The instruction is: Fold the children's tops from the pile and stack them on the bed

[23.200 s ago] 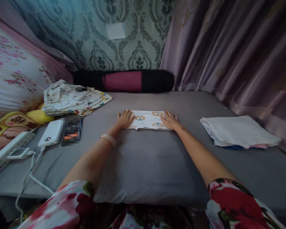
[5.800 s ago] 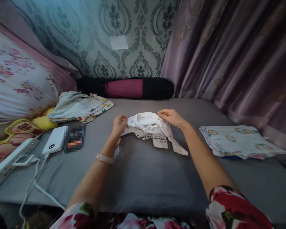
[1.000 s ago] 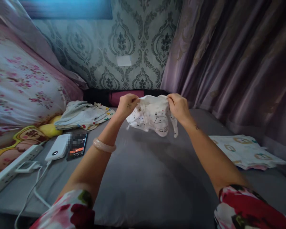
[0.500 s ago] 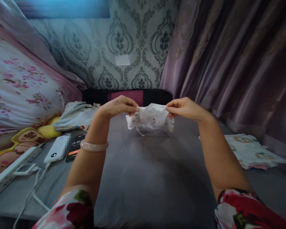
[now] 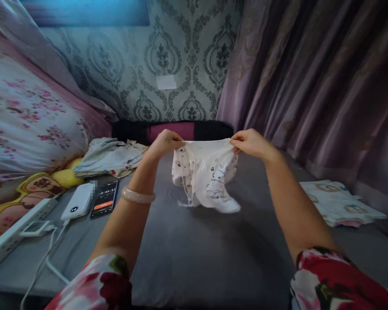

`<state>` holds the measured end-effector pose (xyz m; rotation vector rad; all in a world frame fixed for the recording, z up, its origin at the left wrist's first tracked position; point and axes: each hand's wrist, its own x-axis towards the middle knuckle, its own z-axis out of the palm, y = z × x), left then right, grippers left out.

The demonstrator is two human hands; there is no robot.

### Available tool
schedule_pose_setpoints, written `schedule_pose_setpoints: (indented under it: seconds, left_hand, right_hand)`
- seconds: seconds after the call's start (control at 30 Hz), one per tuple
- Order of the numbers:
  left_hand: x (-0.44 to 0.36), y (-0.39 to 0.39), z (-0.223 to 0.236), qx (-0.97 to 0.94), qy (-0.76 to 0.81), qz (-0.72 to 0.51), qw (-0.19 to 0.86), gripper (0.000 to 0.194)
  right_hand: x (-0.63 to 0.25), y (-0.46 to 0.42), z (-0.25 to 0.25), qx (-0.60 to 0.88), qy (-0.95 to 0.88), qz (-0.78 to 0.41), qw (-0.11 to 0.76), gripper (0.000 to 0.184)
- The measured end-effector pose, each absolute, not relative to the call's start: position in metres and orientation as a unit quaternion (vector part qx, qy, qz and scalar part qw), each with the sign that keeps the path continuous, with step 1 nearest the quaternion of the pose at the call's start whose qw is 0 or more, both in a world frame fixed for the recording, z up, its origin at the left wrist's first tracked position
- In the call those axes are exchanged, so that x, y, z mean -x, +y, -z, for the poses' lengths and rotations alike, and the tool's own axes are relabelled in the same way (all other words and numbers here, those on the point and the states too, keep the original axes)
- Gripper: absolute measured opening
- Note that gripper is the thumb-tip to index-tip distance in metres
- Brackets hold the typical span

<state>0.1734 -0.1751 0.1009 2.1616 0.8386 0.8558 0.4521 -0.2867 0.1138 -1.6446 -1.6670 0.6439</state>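
Observation:
A small white baby shirt point(image 5: 210, 172) with dark cartoon prints and thin tie strings hangs stretched between my two hands. My left hand point(image 5: 168, 141) pinches its upper left corner, fingers closed. At the upper right corner, my right hand point(image 5: 248, 142) grips the cloth between thumb and fingers. The top edge is pulled nearly straight, and the lower part hangs loose, its right side flared towards me. Below it spreads the grey bed sheet point(image 5: 194, 254). Whether the lowest cloth touches the sheet, I cannot tell.
Rumpled clothes point(image 5: 110, 156) lie at the back left, folded cloth point(image 5: 339, 202) at the right. Along the left are a phone point(image 5: 105, 200), a white power bank point(image 5: 79, 202), a power strip point(image 5: 19, 230) with cables, and a yellow cushion point(image 5: 35, 187). Curtains point(image 5: 297, 86) border the right.
The shirt has dropped from a bunched, lifted shape to hang down longer, its print now showing. Both hands keep their hold; my left forearm has shifted slightly right.

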Motion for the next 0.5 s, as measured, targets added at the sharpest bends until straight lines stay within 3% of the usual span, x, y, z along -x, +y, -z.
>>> schedule_pose_setpoints:
  seconds: [0.13, 0.27, 0.43, 0.5]
  left_hand:
    - [-0.176, -0.176, -0.1, -0.832, 0.296, -0.283, 0.374, 0.026]
    - [-0.181, -0.178, -0.101, -0.827, 0.342, -0.311, 0.32, 0.02]
    - [-0.185, -0.177, -0.101, -0.817, 0.307, -0.313, 0.375, 0.023]
    - [-0.187, -0.176, -0.1, -0.802, 0.341, -0.337, 0.356, 0.019]
  right_hand:
    - [-0.448, -0.286, -0.115, 0.597, -0.669, -0.332, 0.291, 0.021]
    - [-0.446, -0.285, -0.115, 0.643, -0.632, -0.24, 0.36, 0.014]
    - [-0.445, -0.287, -0.117, 0.578, -0.66, -0.351, 0.326, 0.02]
    - [-0.445, -0.285, -0.117, 0.6, -0.634, -0.311, 0.376, 0.015]
